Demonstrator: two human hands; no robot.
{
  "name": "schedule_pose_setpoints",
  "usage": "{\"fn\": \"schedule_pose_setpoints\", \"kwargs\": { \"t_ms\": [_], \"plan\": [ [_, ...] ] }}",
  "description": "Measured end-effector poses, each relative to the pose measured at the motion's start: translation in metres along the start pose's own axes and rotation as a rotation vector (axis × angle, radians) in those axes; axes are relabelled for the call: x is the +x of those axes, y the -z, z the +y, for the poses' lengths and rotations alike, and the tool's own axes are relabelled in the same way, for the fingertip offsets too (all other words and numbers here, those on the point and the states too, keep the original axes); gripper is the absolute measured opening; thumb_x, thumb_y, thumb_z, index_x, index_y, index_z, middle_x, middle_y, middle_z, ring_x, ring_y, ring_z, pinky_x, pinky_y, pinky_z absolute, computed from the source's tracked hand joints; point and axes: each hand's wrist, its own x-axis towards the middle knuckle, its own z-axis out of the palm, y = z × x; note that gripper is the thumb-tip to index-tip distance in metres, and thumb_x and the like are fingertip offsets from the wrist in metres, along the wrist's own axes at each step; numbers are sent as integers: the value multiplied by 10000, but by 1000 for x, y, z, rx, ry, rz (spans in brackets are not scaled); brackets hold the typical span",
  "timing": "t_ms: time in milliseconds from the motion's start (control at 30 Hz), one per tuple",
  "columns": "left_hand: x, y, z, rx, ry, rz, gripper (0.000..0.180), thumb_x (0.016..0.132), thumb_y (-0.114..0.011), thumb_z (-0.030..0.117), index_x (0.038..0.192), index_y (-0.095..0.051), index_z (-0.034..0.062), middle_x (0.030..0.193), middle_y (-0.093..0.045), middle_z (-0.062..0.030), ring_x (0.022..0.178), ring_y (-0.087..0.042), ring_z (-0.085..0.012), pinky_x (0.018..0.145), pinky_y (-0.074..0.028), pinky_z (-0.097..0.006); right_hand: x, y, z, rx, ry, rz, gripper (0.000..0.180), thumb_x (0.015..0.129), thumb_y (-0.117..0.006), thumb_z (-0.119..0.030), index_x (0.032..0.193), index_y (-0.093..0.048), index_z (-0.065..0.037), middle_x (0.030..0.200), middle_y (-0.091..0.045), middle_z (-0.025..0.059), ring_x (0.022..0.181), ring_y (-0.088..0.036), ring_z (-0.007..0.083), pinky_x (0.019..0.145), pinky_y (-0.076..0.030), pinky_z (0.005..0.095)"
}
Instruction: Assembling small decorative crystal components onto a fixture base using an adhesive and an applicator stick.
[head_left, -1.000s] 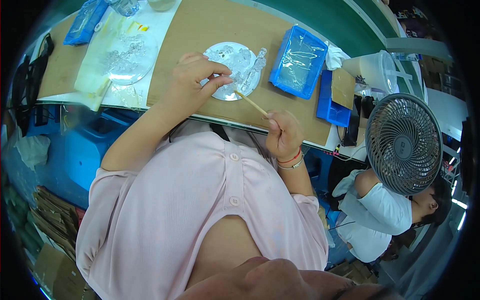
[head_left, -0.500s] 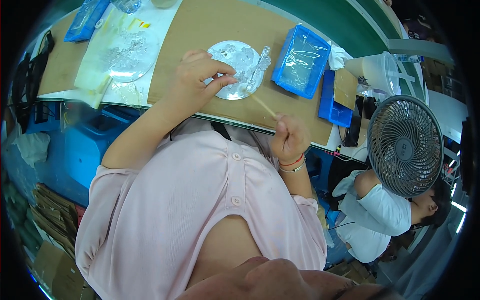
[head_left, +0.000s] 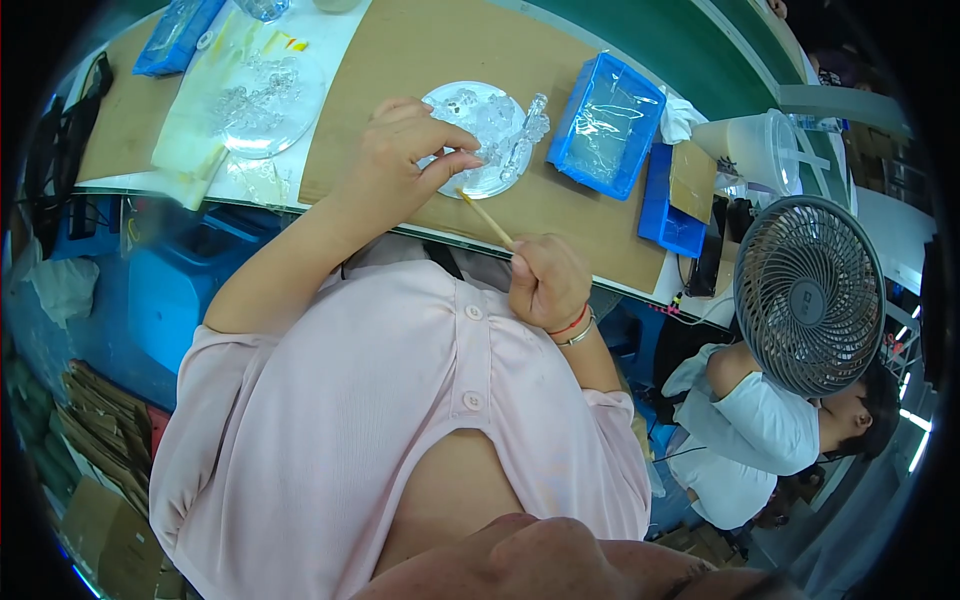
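Observation:
My left hand (head_left: 415,150) is closed in a pinch over the left side of a round white plate (head_left: 484,186). Whatever its thumb and forefinger hold is too small or clear to make out. Clear, glassy pieces (head_left: 490,122) are heaped on the plate, and a longer clear piece (head_left: 532,125) leans at its right rim. Nearer to me, my right hand (head_left: 552,280) grips a thin wooden stick (head_left: 488,220). The stick's darker tip points up and left, near the plate's front edge and below my left fingers.
A blue tray (head_left: 603,125) lined with clear film stands right of the plate. Past it are a smaller blue bin (head_left: 672,232), a translucent tub (head_left: 755,150) and a fan (head_left: 810,297). Another plate of clear pieces (head_left: 265,135) lies at left. A person in white (head_left: 755,430) is at right.
My right hand has moved left and slightly nearer to me, drawing the stick's tip leftward along the plate's front. The left hand has shifted only a little to the right.

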Motion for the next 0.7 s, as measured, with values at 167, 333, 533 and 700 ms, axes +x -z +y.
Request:
{"fn": "schedule_pose_setpoints", "kwargs": {
  "t_ms": [167,333,533,700],
  "plan": [
    [-1,-1,-2,9,-8,6,125,726,-761,95,828,-688,93,677,-620,-35,644,-584,-186,886,-445,-384,-5,1,3,7,-33,80,35,889,-547,-55,916,-550,-34,733,-637,116,581,-599,260,530,-462,327],
    [0,1,-2,-1,-10,2,124,730,-756,87,832,-685,90,685,-625,-32,628,-576,-183,891,-443,-386,-13,15,13,-118,-174,178,88,936,-522,-97,899,-556,-24,715,-641,104,553,-588,216,513,-451,291],
    [1,1,4,-12,66,-39,111,731,-757,137,808,-686,99,725,-637,-32,731,-585,-218,841,-446,-385,-6,12,35,-175,-223,336,141,960,-523,-137,904,-565,-14,739,-661,103,555,-583,183,525,-452,266],
    [6,0,-1,50,-15,19,103,727,-757,122,804,-693,100,738,-644,-42,738,-597,-217,764,-459,-359,-12,21,31,-153,-118,359,82,898,-588,-91,935,-590,-18,754,-644,126,591,-609,274,520,-472,336]
  ]
}}
